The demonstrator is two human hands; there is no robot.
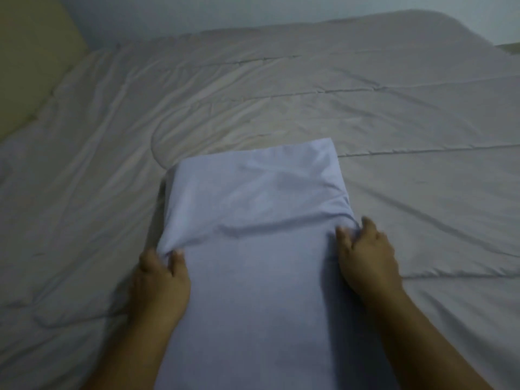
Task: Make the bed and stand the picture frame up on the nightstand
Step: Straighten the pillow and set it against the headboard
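Both hands are on the pillow (253,235) now, long and pale blue, held out lengthways over the bed (394,114). The left hand (160,280) has its grip pinched shut on the left edge of the case, and the right hand (365,254) is clenched on the right edge, fabric bunching at both. The quilt (84,192) beneath lies spread but creased. To place it well, I'd say carry it level toward the headboard (33,57) at upper left, lower the far end first, then let go evenly and pat out those puckers. Neither picture frame nor nightstand is in sight here.
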